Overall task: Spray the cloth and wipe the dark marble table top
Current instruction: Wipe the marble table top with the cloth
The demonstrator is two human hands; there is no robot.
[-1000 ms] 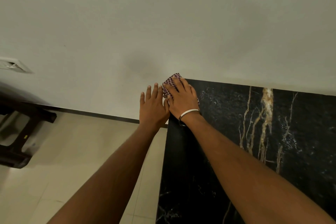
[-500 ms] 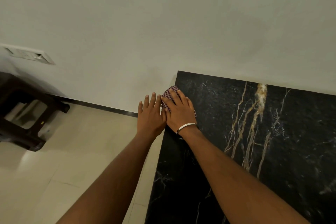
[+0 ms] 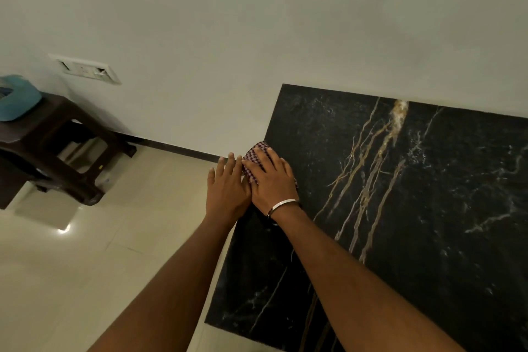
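A: What do we see at nine o'clock?

B: We see a dark plastic stool (image 3: 48, 148) on the pale tiled floor (image 3: 85, 251), with a blue object (image 3: 17, 100) on its top. Above it, at about ten o'clock, a white switch plate (image 3: 85, 68) sits on the wall (image 3: 257, 23).

A: And in the centre?

B: Our left hand (image 3: 227, 190) lies with straight fingers just off the left edge of the table, holding nothing, and its side touches our right hand (image 3: 273, 180). So the two hands are together.

A: Where is the cloth?

B: The checkered cloth (image 3: 255, 157) is on the left edge of the dark marble table top (image 3: 414, 194), a little toward eleven o'clock from the centre. Our right hand presses flat on it, fingers nearly straight; only the far part of the cloth shows beyond the fingertips. A metal bangle (image 3: 283, 204) is on the right wrist.

A: And toward three o'clock?

B: There the marble has golden veins (image 3: 377, 157) running across it.
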